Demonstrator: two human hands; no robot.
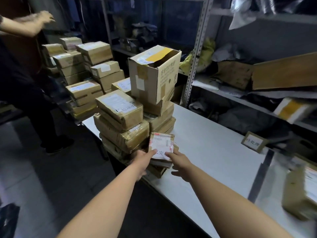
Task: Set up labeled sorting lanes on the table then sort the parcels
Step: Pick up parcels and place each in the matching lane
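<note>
The left hand (145, 158) pinches the small parcel (162, 143), the right hand (179, 161) touches it with open fingers, and a bump could tip the tall pile (121, 129) beside it.

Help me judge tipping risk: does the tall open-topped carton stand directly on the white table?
No, the tall carton sits atop a stack of flat parcels, well above the white table.

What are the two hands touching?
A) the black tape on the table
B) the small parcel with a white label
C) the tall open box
B: the left hand and right hand both touch the small parcel atop the low pile.
</note>
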